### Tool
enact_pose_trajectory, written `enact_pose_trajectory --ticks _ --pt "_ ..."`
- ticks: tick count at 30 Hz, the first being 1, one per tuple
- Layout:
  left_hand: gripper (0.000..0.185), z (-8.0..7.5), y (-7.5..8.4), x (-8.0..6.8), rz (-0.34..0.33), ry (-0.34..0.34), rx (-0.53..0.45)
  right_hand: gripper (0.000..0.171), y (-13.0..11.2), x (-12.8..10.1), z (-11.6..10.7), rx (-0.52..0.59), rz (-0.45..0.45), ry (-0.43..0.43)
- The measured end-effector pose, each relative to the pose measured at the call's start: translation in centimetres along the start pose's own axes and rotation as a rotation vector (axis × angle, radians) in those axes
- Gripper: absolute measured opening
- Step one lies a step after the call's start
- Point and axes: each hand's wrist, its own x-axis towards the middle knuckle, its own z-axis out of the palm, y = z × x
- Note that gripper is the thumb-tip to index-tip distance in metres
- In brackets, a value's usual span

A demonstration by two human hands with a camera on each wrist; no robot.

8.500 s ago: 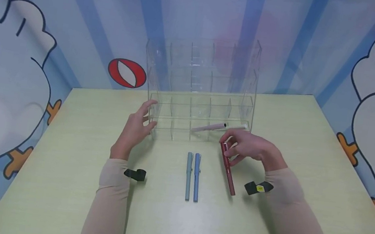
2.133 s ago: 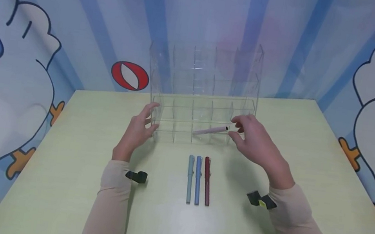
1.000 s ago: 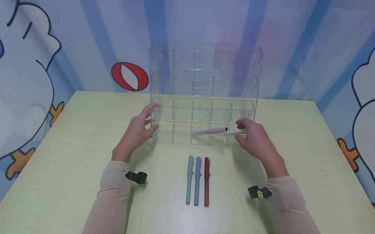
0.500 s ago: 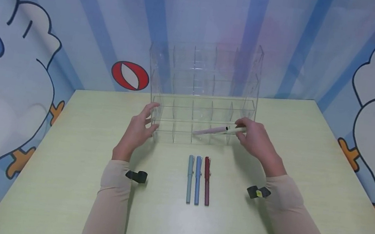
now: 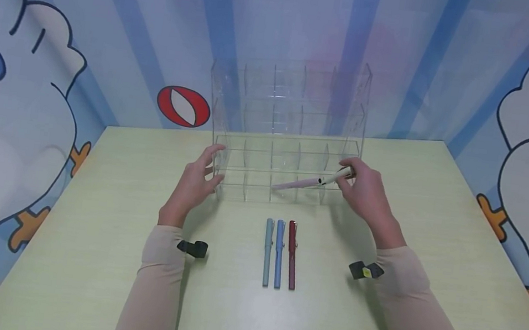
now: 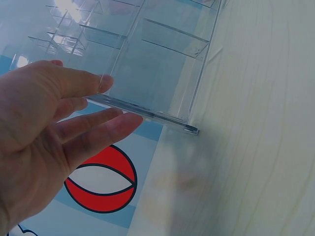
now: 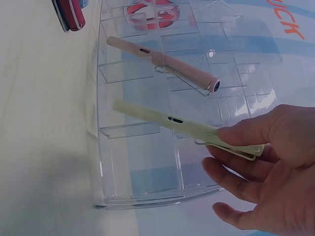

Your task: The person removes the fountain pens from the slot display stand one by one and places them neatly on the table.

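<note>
My left hand (image 5: 193, 184) grips the left side wall of a clear acrylic organizer (image 5: 283, 155); in the left wrist view its thumb and fingers lie on opposite sides of the wall's edge. At the organizer's right front, my right hand (image 5: 364, 196) pinches a pale green fountain pen (image 7: 192, 129) near its clip end between thumb and fingers. That pen slants, its other end low over a front compartment. To its left, a pinkish fountain pen (image 5: 298, 184) leans in the front row. Green-blue (image 5: 267, 253), blue (image 5: 279, 255) and dark red (image 5: 291, 256) pens lie side by side on the table.
The pale wooden table (image 5: 219, 315) meets a blue striped backdrop (image 5: 284, 11) with cartoon figures, right behind the organizer. Thin transparent dividers (image 7: 130, 130) split its tiers into several compartments.
The dark red pen went from my right hand to the table beside the other two. My right hand then took hold of the pale green pen and raised its clip end. My left hand stays put.
</note>
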Motion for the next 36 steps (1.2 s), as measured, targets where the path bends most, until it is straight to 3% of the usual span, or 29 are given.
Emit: enact_pose_trajectory --ticks 13,31,36 --pt "0.07 -0.1 0.1 0.0 -0.017 -0.003 -0.011 0.038 -0.6 0.2 -0.6 0.146 -0.021 0.309" --pt "0.067 -0.1 0.2 -0.1 0.004 -0.008 0.006 0.037 -1.8 0.0 -1.7 0.308 -0.129 0.512" --pt "0.068 -0.1 0.2 -0.1 -0.009 -0.01 0.001 0.036 -3.7 -0.6 -2.4 0.357 -0.196 0.562"
